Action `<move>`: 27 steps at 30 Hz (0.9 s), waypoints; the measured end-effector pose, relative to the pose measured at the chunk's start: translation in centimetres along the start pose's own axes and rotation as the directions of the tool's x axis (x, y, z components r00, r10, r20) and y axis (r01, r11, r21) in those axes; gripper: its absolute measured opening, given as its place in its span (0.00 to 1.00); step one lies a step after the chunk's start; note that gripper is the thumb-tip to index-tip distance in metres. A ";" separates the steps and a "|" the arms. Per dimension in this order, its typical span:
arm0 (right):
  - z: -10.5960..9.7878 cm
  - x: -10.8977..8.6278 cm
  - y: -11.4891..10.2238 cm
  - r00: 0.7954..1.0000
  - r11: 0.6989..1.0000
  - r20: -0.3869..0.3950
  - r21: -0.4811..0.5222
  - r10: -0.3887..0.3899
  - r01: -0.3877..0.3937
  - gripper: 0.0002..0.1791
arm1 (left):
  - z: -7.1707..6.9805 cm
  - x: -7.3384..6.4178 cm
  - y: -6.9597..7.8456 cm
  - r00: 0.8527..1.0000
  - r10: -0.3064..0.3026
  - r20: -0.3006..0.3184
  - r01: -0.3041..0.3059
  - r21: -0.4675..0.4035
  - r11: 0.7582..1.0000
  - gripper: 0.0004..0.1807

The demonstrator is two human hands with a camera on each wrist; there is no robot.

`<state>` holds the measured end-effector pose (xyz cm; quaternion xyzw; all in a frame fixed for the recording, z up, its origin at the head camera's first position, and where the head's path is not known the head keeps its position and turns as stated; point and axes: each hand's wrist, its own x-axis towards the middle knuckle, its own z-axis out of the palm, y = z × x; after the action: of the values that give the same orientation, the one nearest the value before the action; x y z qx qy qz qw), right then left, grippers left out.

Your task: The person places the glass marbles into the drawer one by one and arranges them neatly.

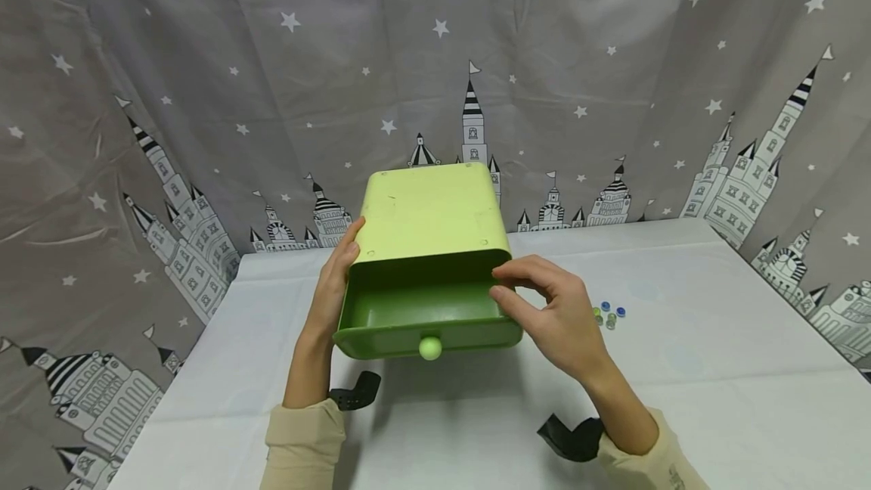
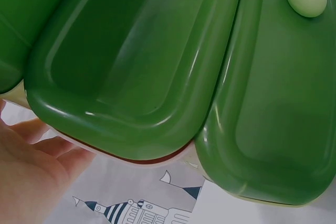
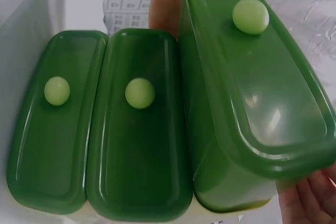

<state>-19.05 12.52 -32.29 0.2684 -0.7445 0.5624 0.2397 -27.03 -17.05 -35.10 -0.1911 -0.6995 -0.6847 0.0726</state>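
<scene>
A small cabinet with a pale yellow-green top [image 1: 435, 206] stands in front of me, its top green drawer [image 1: 435, 335] pulled out. No contents show on the visible drawer floor. My left hand [image 1: 333, 282] rests along the cabinet's left side, fingers fairly straight; they also lie against that side in the left wrist view. My right hand [image 1: 558, 316] is at the drawer's right wall, thumb and index tips over the opening with a gap between them. Two lower drawers with round knobs, the middle drawer [image 3: 139, 161] and bottom drawer [image 3: 50, 156], are closed in the right wrist view.
Several small blue, yellow-green and clear pieces [image 1: 611, 320] lie on the white tablecloth [image 1: 714, 339] right of the cabinet. A grey curtain [image 1: 306, 97] printed with castles and stars hangs behind the table.
</scene>
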 end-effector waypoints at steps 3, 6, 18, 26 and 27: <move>-0.4 0.1 0.1 1.000 1.000 0.004 -0.011 0.009 -0.009 0.09 | 0.0 0.0 0.0 1.000 0.000 -0.003 0.000 0.006 1.000 0.31; -0.8 0.2 0.2 1.000 0.999 0.009 -0.025 0.023 -0.022 0.09 | -0.1 0.0 0.0 1.000 0.000 -0.004 0.000 0.007 1.000 0.31; -2.0 0.4 1.2 0.999 0.995 0.008 -0.086 0.053 -0.052 0.09 | -0.1 0.0 0.0 1.000 -0.007 -0.006 0.007 0.014 1.000 0.31; -3.1 0.6 2.3 0.995 0.990 -0.013 -0.100 0.095 -0.096 0.09 | -0.1 0.0 0.0 1.000 -0.007 -0.005 0.007 0.013 1.000 0.31; -3.2 0.6 2.4 0.995 0.990 -0.014 -0.102 0.100 -0.101 0.09 | -0.1 0.0 0.0 1.000 -0.008 -0.003 0.008 0.011 1.000 0.31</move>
<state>-20.91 16.10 -32.81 0.2156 -0.7839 0.5359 0.2278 -27.02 -17.10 -35.08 -0.1868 -0.7038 -0.6816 0.0721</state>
